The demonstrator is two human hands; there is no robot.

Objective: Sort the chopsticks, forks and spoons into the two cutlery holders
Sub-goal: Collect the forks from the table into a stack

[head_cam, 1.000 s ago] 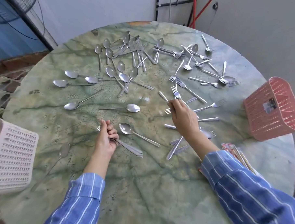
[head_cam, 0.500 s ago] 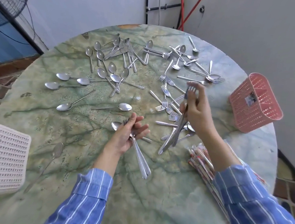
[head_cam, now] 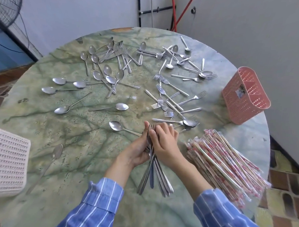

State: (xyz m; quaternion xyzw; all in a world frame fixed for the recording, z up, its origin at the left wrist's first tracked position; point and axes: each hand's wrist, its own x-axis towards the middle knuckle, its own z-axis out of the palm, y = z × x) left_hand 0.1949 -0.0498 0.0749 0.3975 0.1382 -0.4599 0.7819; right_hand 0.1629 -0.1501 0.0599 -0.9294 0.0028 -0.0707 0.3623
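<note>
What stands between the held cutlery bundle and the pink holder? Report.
Nothing upright: loose forks and a spoon lie flat on the table between the bundle, gripped by left hand and right hand, and the pink holder. Lifted over, the path looks clear.

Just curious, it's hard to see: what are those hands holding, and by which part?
The left hand and right hand together clasp a bundle of shiny metal forks near the tine end; the long handles fan out free below.

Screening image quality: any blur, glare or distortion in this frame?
Head view: wide-angle bending curves the table rim; light is soft and even, shadows faint; spoons glint mildly, no harsh glare; the held bundle looks slightly soft.
</note>
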